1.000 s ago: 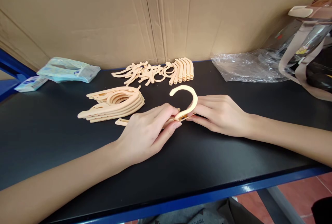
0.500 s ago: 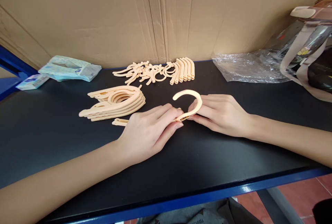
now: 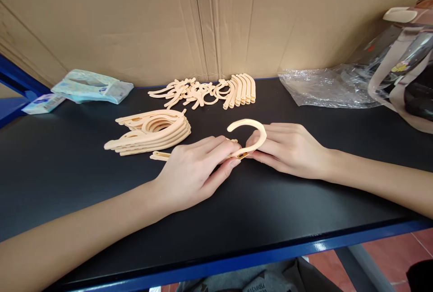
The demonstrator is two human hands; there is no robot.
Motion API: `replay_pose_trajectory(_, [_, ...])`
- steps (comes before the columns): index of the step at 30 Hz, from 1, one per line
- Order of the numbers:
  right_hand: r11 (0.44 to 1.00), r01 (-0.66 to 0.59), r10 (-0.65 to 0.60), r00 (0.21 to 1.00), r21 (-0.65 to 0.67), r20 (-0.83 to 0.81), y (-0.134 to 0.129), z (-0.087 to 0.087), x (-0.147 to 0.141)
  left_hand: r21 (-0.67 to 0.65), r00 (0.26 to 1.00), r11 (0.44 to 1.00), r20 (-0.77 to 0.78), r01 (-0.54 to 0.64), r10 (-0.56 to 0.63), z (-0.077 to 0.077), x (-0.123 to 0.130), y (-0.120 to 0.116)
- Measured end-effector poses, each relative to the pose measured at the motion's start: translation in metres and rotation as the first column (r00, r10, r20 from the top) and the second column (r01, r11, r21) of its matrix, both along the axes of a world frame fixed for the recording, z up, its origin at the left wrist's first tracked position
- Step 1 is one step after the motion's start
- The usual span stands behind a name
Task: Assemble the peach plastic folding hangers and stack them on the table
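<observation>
Between my hands is a cream plastic clothes hanger (image 3: 260,128), its curved hook rising above my fingers and opening to the left. My left hand (image 3: 199,165) is closed on the hanger near the base of the hook; one arm of it sticks out to the left behind that hand. The fingers of my right hand (image 3: 291,150) are closed on the hanger's other side, mostly hiding that part. Beyond my left hand lies a stack of folded cream hangers (image 3: 152,134).
Loose hooks (image 3: 189,92) and a row of curved hanger arms (image 3: 241,90) lie at the back of the black table (image 3: 237,220). Tissue packs (image 3: 91,86) sit at the left, a clear plastic bag (image 3: 318,88) and a strapped bottle (image 3: 406,53) at the right. Cardboard (image 3: 135,21) stands behind.
The hook has tilted slightly and sits a little further right against my right fingers. Both hands keep their hold. The whole view has shifted slightly.
</observation>
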State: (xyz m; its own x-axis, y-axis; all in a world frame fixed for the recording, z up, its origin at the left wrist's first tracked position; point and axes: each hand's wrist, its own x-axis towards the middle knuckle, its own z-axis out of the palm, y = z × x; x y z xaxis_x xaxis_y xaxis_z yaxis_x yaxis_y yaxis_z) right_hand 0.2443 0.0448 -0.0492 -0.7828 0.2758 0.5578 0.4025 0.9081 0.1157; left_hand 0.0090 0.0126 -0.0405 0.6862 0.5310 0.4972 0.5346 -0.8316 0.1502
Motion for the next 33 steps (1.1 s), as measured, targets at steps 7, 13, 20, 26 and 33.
replay_pose_trajectory(7, [1.000,0.018,-0.017,0.999,-0.023,0.027,-0.0009,0.0013,-0.0005,-0.030,1.000,1.000,0.007,0.002,-0.002,0.0007,0.0009,-0.0002])
replay_pose_trajectory(13, [1.000,0.017,-0.017,1.000,-0.008,0.025,-0.0007,0.0019,-0.0008,-0.033,1.000,0.999,-0.004,0.014,-0.014,0.0002,0.0004,-0.0007])
replay_pose_trajectory(20, [1.000,0.019,-0.020,1.000,0.014,0.017,-0.0001,0.0002,-0.0003,-0.021,1.000,1.000,-0.018,0.018,-0.018,-0.0010,0.0004,0.0004])
replay_pose_trajectory(26, [1.000,0.002,-0.002,1.000,-0.018,0.010,0.0014,0.0000,-0.0003,-0.025,0.999,0.999,-0.029,0.020,-0.021,-0.0020,-0.0007,-0.0004])
replay_pose_trajectory(33, [0.998,0.016,-0.015,1.000,-0.054,0.020,0.0004,0.0011,0.0001,-0.034,0.999,0.999,-0.034,0.010,-0.011,-0.0024,-0.0005,-0.0008])
